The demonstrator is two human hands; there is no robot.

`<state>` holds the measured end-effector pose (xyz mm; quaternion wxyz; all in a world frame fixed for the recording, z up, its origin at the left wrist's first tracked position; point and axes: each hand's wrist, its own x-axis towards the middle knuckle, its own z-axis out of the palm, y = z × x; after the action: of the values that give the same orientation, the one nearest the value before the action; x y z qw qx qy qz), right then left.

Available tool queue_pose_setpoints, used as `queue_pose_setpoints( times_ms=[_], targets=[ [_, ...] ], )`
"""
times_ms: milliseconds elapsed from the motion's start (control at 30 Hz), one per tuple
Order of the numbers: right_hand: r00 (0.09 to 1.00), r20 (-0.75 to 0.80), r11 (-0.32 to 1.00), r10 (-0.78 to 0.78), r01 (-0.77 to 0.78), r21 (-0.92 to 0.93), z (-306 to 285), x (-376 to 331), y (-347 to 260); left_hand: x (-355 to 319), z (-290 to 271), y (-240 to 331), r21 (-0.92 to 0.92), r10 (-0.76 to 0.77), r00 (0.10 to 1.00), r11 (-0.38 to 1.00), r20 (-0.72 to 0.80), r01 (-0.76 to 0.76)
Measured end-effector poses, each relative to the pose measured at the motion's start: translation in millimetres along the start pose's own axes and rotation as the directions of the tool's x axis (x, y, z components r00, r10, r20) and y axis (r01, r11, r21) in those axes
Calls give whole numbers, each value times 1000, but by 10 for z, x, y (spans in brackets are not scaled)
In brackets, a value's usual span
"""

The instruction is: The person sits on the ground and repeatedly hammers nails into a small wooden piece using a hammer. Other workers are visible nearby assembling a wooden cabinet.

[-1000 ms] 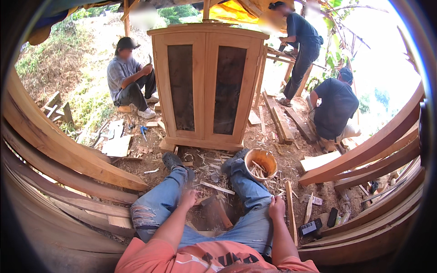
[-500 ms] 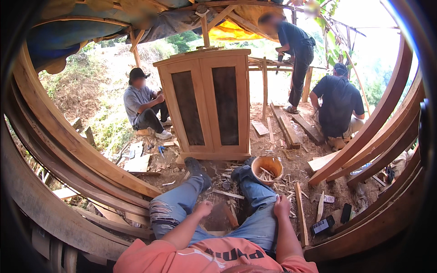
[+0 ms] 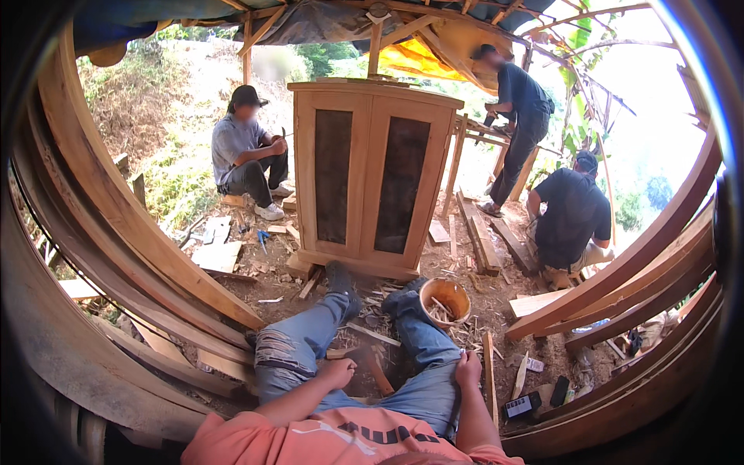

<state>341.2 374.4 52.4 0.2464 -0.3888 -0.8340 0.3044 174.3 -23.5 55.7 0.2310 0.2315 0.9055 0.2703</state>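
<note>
My left hand (image 3: 339, 373) rests by my left thigh, its fingers curled in; nothing shows in it. Beside it, between my legs, a short wooden handle (image 3: 380, 378) with a blurred darker end lies over the ground. On my right thigh, my right hand (image 3: 468, 370) is closed, with a tiny white thing at its fingertips, too small to name. Past my feet stands a wooden cabinet (image 3: 363, 178) with two doors and dark panels. A round orange-brown bucket (image 3: 466, 304) holding wood scraps sits by my right foot.
Curved timbers (image 3: 139, 209) rise on both sides. One person (image 3: 252, 151) sits left of the cabinet; another (image 3: 521, 108) stands at a wooden bench, and a third (image 3: 572, 205) crouches on the right. Wood chips, planks (image 3: 482, 242), blue-handled pliers (image 3: 263, 239) and a phone (image 3: 559, 390) lie about.
My view has turned and shifted, so the cabinet appears farther right and the bucket slightly left. Both hands stay at my thighs in much the same pose.
</note>
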Motion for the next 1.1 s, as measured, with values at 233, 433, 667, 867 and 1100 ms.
queue_pose_setpoints(
  times_ms=[233, 433, 667, 867, 1100],
  targets=[
    [999, 44, 994, -22, 26, -108, -32, -24, -120, 256, 154, -241, -57, 39, 995, 998, 89, -34],
    [998, 60, 987, -23, 32, -158, -13, 30, -152, 320, 67, -238, -87, 68, 995, 994, 73, -62],
    [997, 70, 983, -20, 33, -182, -112, 153, -278, 412, -15, -209, -126, 65, 991, 991, 118, -50],
    [847, 271, 831, -457, 516, -210, -78, -410, -298, 449, -47, -231, -180, 70, 984, 983, 162, -40],
    [891, 323, 871, -319, 410, -271, 29, -321, -368, 455, -22, -144, -243, 60, 978, 970, 200, -10]
  ],
)
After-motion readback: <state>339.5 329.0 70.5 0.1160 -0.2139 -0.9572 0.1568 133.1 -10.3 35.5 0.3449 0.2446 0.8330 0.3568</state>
